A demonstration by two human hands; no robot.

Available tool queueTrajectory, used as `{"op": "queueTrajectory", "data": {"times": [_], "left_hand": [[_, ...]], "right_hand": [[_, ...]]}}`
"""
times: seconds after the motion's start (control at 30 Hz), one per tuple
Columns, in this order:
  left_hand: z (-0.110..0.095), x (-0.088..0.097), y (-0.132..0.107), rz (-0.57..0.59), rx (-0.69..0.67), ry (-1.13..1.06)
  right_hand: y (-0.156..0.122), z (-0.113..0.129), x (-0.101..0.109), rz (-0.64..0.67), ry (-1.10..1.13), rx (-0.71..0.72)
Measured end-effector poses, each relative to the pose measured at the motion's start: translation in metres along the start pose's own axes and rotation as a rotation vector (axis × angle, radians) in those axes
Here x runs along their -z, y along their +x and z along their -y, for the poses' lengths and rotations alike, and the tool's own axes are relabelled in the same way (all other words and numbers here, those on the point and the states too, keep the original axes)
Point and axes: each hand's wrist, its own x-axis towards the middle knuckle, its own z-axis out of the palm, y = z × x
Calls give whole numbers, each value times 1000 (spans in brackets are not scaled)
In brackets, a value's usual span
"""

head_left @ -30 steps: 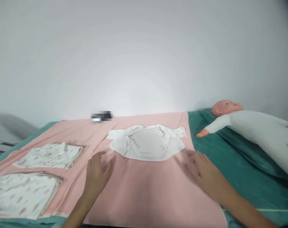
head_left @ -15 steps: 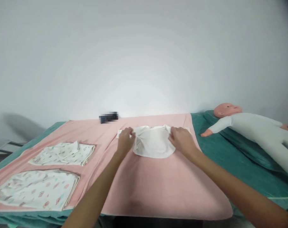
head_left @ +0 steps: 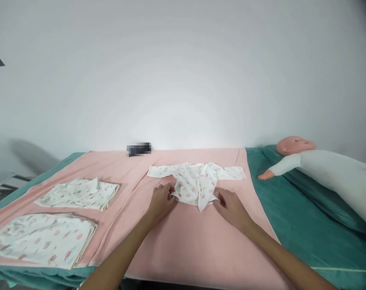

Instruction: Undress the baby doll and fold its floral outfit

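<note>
A small white baby shirt (head_left: 187, 184) with a pale print lies front up on the pink blanket (head_left: 176, 237), its sleeves spread to both sides. One front panel overlaps the other and ends in a point below the hem. At the shirt's lower left corner, my left hand (head_left: 162, 198) pinches the edge of the cloth between thumb and fingers. My right hand (head_left: 231, 205) is closed on the lower right corner, by the hem. Curled fingers partly cover both corners.
Two stacks of folded printed baby clothes, a farther one (head_left: 80, 194) and a nearer one (head_left: 44, 239), lie on the left. A baby doll (head_left: 327, 169) in white rests on the green sheet (head_left: 315, 229) at right. A dark blurred object (head_left: 139, 149) sits by the wall.
The front panels, held up and turned back toward the collar before, now lie down over the shirt. Both hands have come from the shoulders toward me to the lower corners.
</note>
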Motion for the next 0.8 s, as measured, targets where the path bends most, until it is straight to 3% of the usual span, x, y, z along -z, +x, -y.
{"op": "queueTrajectory", "data": {"times": [0.07, 0.13, 0.23, 0.33, 0.4, 0.47, 0.57, 0.7, 0.8], "left_hand": [[-11, 9, -6, -14, 56, -39], [-21, 20, -29, -25, 99, -80], [-32, 35, -85, 4, 95, -106], [-40, 49, -142, 118, 82, -88], [-41, 55, -167, 195, 44, -77], [-42, 59, -175, 218, 2, -81], [-46, 57, -156, 137, -54, -99], [-71, 29, -85, 42, -156, -136], [-95, -6, -20, 209, -117, -45]], "right_hand": [[-1, 10, 9, -18, 15, -22], [-19, 18, 22, -52, 19, -58], [-72, 23, 42, -74, 0, -102], [-133, 17, 51, -47, -61, -68], [-164, 14, 51, -50, -123, 6], [-180, 15, 48, -106, -189, 94], [-182, 29, 44, -199, -253, 207], [-164, 60, 38, -155, -253, 296], [-155, 69, 25, -107, -288, 289]]}}
